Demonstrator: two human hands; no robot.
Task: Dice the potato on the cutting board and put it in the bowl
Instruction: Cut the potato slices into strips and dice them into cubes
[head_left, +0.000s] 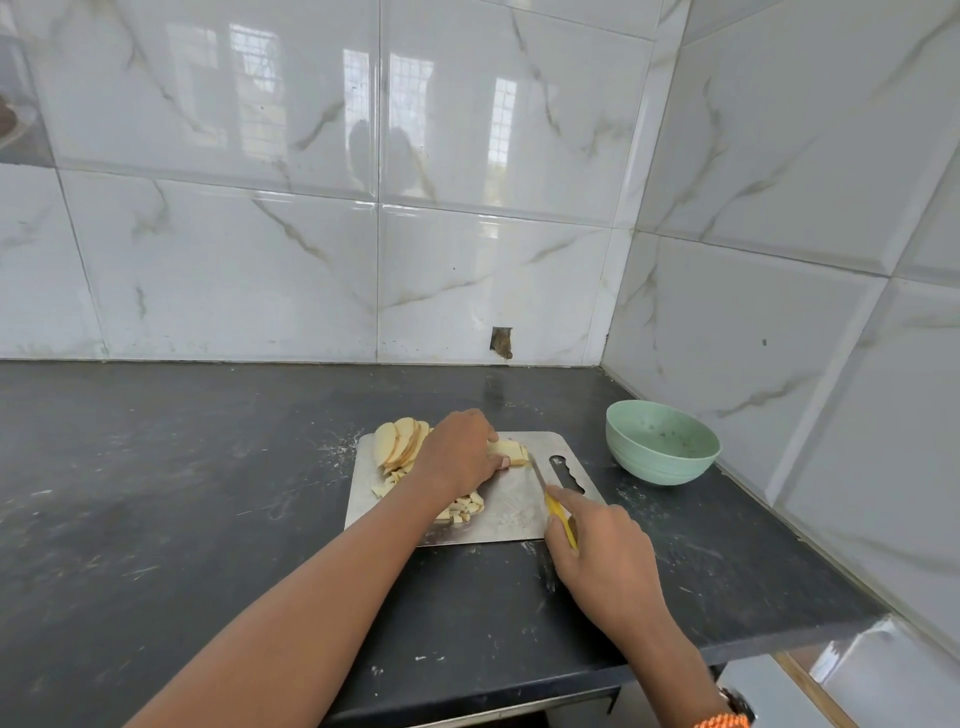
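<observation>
A steel cutting board (511, 501) lies on the dark counter. My left hand (460, 449) presses down on a stack of potato strips (511, 451) near the board's far edge. My right hand (597, 540) grips a yellow-handled knife (558, 512), its blade tip touching the strips' right end. A fan of potato slices (397, 441) lies at the board's far left corner. Diced potato pieces (465, 508) sit partly under my left forearm. The green bowl (662, 441) stands to the right of the board and looks empty.
The black counter (182, 493) runs left; its front edge and right end drop off near my right wrist. Marble-tiled walls (467, 234) close the back and right sides, forming a corner behind the bowl.
</observation>
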